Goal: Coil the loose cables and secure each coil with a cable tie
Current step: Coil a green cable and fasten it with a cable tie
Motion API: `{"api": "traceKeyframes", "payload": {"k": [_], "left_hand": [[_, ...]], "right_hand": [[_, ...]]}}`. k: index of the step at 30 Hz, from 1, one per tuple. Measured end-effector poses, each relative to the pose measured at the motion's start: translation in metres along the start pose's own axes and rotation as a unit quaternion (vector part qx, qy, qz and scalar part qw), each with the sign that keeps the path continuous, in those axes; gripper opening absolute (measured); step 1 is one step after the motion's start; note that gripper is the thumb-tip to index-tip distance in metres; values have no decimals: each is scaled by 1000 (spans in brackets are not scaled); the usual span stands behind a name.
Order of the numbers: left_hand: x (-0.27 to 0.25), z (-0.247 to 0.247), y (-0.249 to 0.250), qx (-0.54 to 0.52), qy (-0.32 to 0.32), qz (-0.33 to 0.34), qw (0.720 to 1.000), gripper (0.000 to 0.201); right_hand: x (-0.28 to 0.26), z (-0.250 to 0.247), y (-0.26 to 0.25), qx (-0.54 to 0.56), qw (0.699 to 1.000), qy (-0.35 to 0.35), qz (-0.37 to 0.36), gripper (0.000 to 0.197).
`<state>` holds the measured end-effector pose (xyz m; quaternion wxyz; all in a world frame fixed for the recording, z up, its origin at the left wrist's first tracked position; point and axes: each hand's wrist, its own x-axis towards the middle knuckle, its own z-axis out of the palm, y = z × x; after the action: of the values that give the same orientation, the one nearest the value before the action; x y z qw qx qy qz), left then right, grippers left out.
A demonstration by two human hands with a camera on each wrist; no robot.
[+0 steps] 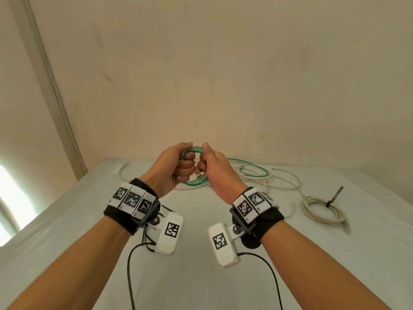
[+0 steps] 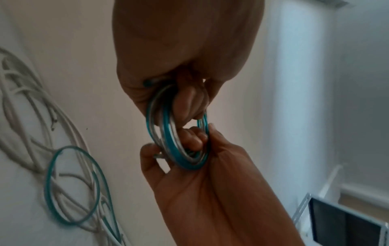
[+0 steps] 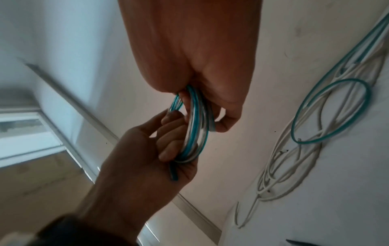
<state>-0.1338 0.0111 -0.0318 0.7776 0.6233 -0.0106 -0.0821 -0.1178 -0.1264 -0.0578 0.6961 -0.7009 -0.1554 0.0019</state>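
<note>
A small coil of green and white cable [image 1: 194, 180] hangs in the air above the table's far middle, held between both hands. My left hand [image 1: 186, 164] grips the coil's left side with curled fingers; the right hand [image 1: 202, 168] grips its right side. In the left wrist view the coil [image 2: 168, 141] runs through the left hand [image 2: 189, 106] and the right hand [image 2: 189, 141]. The right wrist view shows the coil [image 3: 196, 129] the same way, with a cut green end sticking out of the left palm. A green tail [image 1: 252, 170] trails onto the table.
Loose white cables [image 1: 281, 183] lie tangled on the grey table [image 1: 201, 276] behind and right of my hands. A white coil [image 1: 321, 210] bound with a black cable tie [image 1: 334, 196] rests at the right. A beige wall stands just beyond the table's far edge.
</note>
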Motion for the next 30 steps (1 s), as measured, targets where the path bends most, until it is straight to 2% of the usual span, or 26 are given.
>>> {"api": "traceKeyframes", "payload": {"k": [5, 8, 10, 12, 14, 16, 18, 22, 27, 30], "left_hand": [[-4, -23, -3, 121, 73, 14, 990, 40], [-7, -44, -10, 132, 91, -2, 987, 38], [-9, -60, -15, 129, 104, -16, 986, 38], [-10, -73, -19, 128, 115, -27, 985, 38], [-12, -84, -22, 129, 125, -33, 983, 38], [-13, -90, -23, 130, 129, -36, 982, 38], [-13, -93, -24, 130, 128, -36, 983, 38], [-8, -92, -25, 123, 125, -36, 984, 39], [3, -90, -26, 98, 118, -47, 987, 39], [5, -89, -27, 96, 122, -49, 987, 39]], "right_hand": [[4, 9, 14, -146, 987, -50, 39, 53], [9, 15, 25, -169, 978, -52, 111, 60], [10, 19, 34, -202, 968, -57, 136, 55], [10, 23, 47, -299, 937, -110, 141, 41], [11, 29, 65, -403, 887, -167, 150, 30], [13, 37, 84, -478, 845, -181, 157, 24], [15, 43, 96, -517, 826, -168, 152, 20], [22, 48, 103, -517, 825, -155, 164, 18], [22, 48, 107, -533, 824, -132, 144, 32], [23, 45, 111, -511, 839, -119, 146, 34]]}}
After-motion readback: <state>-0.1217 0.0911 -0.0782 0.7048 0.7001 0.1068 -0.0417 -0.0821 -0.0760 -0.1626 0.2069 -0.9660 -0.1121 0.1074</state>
